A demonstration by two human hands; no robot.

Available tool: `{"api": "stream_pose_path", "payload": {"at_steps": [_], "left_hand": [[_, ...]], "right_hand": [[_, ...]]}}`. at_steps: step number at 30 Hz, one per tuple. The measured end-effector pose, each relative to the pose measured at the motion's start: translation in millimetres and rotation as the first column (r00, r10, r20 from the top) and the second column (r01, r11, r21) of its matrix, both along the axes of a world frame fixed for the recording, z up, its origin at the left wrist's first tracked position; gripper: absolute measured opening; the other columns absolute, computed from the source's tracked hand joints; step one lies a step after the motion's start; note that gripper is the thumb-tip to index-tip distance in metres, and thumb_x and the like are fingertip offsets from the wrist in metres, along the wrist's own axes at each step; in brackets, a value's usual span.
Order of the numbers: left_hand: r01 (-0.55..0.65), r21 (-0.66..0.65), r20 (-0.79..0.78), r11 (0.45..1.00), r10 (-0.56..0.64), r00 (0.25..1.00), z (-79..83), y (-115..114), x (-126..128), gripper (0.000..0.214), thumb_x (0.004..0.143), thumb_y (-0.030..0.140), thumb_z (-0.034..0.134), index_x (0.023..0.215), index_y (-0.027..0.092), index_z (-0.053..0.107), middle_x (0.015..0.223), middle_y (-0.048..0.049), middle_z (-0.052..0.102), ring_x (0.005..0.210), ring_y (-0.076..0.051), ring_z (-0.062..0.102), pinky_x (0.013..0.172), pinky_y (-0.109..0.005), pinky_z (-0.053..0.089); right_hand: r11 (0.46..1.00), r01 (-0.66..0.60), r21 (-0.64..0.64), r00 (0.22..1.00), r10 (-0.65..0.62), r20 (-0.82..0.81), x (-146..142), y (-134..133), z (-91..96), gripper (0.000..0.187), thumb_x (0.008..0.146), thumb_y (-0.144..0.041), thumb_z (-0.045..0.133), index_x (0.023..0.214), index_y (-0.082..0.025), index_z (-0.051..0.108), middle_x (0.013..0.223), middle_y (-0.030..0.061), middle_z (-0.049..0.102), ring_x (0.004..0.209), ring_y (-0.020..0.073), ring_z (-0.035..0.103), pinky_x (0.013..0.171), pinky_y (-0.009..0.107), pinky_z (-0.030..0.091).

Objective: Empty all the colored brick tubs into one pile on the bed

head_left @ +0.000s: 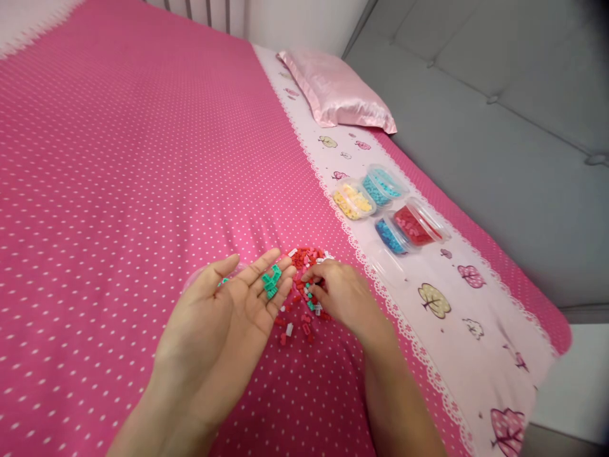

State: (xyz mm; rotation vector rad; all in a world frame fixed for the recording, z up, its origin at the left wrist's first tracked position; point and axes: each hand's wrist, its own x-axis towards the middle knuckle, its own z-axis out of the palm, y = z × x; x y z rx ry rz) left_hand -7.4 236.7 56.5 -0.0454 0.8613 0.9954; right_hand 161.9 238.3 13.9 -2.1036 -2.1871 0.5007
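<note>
My left hand [223,317] lies palm up with its fingers stretched out, holding a few small green toy bricks [271,282] on the fingers. To its right, my right hand [342,295] reaches down into a pile of small toy bricks [299,260], mostly red and pink with some white and green ones. Its fingers are bent together at the pile's surface, close to several green bricks [311,304]. Whatever sits between those fingertips is hidden. Behind my left hand, a clear container [193,279] with something green in it is mostly covered.
On the bed's white printed band stand clear tubs of yellow bricks [353,200], light blue bricks [383,184], dark blue bricks [391,236] and red bricks [419,225]. A clear lid-like piece [386,265] lies nearby. Farther back are a pink pillow [340,92] and a grey padded headboard [476,120].
</note>
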Motion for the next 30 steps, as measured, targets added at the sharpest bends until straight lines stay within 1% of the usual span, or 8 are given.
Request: {"api": "stream_pose_path", "payload": {"at_steps": [5, 9, 14, 18, 21, 24, 27, 30], "left_hand": [[-0.006, 0.0, 0.004, 1.0, 0.006, 1.0, 0.7, -1, 0, 0.035, 0.085, 0.021, 0.039, 0.11, 0.004, 0.058, 0.107, -0.017, 0.062, 0.095, -0.023, 0.063, 0.084, -0.032, 0.056], [-0.002, 0.007, 0.009, 1.0, 0.002, 1.0, 0.4, -1, -1, 0.034, 0.086, 0.021, 0.04, 0.108, 0.004, 0.059, 0.105, -0.0168, 0.062, 0.094, -0.023, 0.063, 0.083, -0.032, 0.056], [-0.011, 0.001, -0.011, 1.0, 0.011, 1.0, -0.5, 0, -1, 0.032, 0.086, 0.02, 0.039, 0.107, 0.005, 0.059, 0.107, -0.0171, 0.062, 0.095, -0.023, 0.062, 0.083, -0.033, 0.056], [-0.003, 0.015, 0.006, 1.0, 0.003, 1.0, -1.8, 0, 0, 0.029, 0.087, 0.02, 0.039, 0.096, 0.007, 0.063, 0.109, -0.0162, 0.062, 0.095, -0.023, 0.062, 0.085, -0.034, 0.055], [0.001, 0.001, 0.026, 1.0, -0.001, 1.0, -2.4, -1, 1, 0.028, 0.087, 0.019, 0.038, 0.083, 0.009, 0.064, 0.108, -0.0152, 0.063, 0.095, -0.022, 0.062, 0.087, -0.035, 0.054], [0.005, -0.003, 0.03, 1.0, -0.005, 1.0, -1.8, -2, 2, 0.029, 0.087, 0.019, 0.039, 0.075, 0.01, 0.063, 0.106, -0.0146, 0.064, 0.094, -0.022, 0.062, 0.086, -0.034, 0.054], [0.014, 0.01, 0.037, 1.0, -0.014, 0.999, -0.3, -3, 3, 0.029, 0.087, 0.018, 0.039, 0.073, 0.011, 0.063, 0.102, -0.0135, 0.065, 0.091, -0.021, 0.062, 0.083, -0.032, 0.055], [0.021, 0.021, 0.035, 1.0, -0.022, 0.999, 0.5, -3, 4, 0.03, 0.087, 0.018, 0.037, 0.074, 0.011, 0.064, 0.097, -0.0129, 0.066, 0.085, -0.02, 0.063, 0.078, -0.031, 0.056]], "right_hand": [[1.0, 0.008, 0.009, 0.996, -0.009, 0.093, -2, 0, -1.1, 0.018, 0.08, -0.012, 0.05, 0.083, -0.021, 0.065, 0.087, 0.0035, 0.066, 0.08, 0.0172, 0.058, 0.064, 0.027, 0.031], [0.999, -0.028, 0.036, 0.998, 0.026, 0.053, 1, 0, -5.5, 0.019, 0.081, -0.009, 0.047, 0.086, -0.02, 0.061, 0.087, 0.0036, 0.064, 0.08, 0.0166, 0.057, 0.067, 0.027, 0.031], [0.996, -0.048, 0.081, 0.99, 0.058, -0.13, 6, 0, -0.7, 0.011, 0.083, -0.012, 0.05, 0.087, -0.017, 0.059, 0.084, 0.0028, 0.061, 0.076, 0.0145, 0.054, 0.068, 0.027, 0.035], [0.979, -0.012, 0.202, 0.932, 0.085, -0.353, 4, -3, 14.7, 0.01, 0.085, -0.014, 0.052, 0.088, -0.018, 0.061, 0.077, -0.0004, 0.058, 0.067, 0.011, 0.051, 0.066, 0.025, 0.038], [0.946, 0.045, 0.321, 0.871, 0.121, -0.476, 0, -9, 25.9, 0.009, 0.086, -0.018, 0.054, 0.091, -0.018, 0.061, 0.077, -0.0013, 0.056, 0.062, 0.0086, 0.049, 0.061, 0.024, 0.04], [0.893, 0.095, 0.44, 0.817, 0.182, -0.547, -6, -16, 34.0, 0.008, 0.087, -0.019, 0.055, 0.092, -0.019, 0.061, 0.079, -0.0011, 0.056, 0.064, 0.0086, 0.051, 0.06, 0.023, 0.042], [0.832, 0.148, 0.534, 0.792, 0.224, -0.568, -11, -23, 39.8, 0.008, 0.086, -0.018, 0.057, 0.092, -0.021, 0.061, 0.083, -0.0005, 0.058, 0.069, 0.0095, 0.053, 0.061, 0.023, 0.044], [0.782, 0.174, 0.599, 0.789, 0.254, -0.56, -18, -28, 43.1, 0.008, 0.086, -0.017, 0.057, 0.09, -0.022, 0.061, 0.083, 0.0, 0.06, 0.07, 0.0107, 0.055, 0.06, 0.024, 0.046]]}}
